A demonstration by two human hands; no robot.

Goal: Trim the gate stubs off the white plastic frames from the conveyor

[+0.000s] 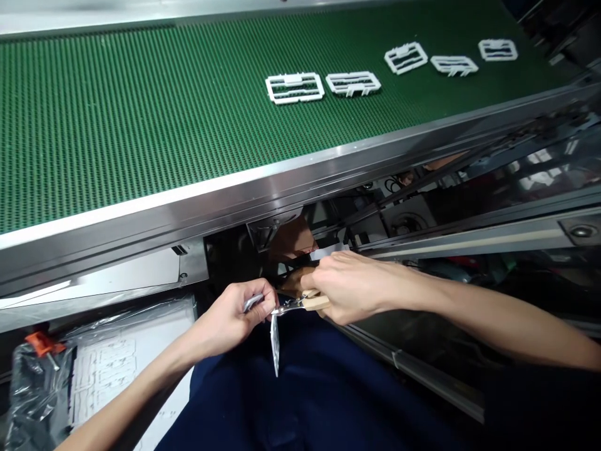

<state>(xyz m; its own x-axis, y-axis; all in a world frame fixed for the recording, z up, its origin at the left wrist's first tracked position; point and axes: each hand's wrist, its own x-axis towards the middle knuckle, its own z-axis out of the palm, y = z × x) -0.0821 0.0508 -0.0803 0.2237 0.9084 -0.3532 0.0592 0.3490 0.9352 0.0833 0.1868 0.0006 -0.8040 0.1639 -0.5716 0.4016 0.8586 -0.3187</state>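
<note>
My right hand is closed around the light-coloured handles of a pair of nippers. Their metal jaws point left and meet the white plastic part at my left fingertips. My left hand pinches that white plastic frame, which hangs down edge-on in front of my dark blue clothing. Another pale piece shows between the left fingers; whether it belongs to the same frame I cannot tell. On the green conveyor belt beyond my hands lie several similar white frames, the nearest pair being a left frame and a right frame.
The belt's metal side rail runs across in front of me. At lower left, clear plastic covers printed sheets, with an orange-handled object on it. A metal bar extends to the right, with machinery beneath the belt.
</note>
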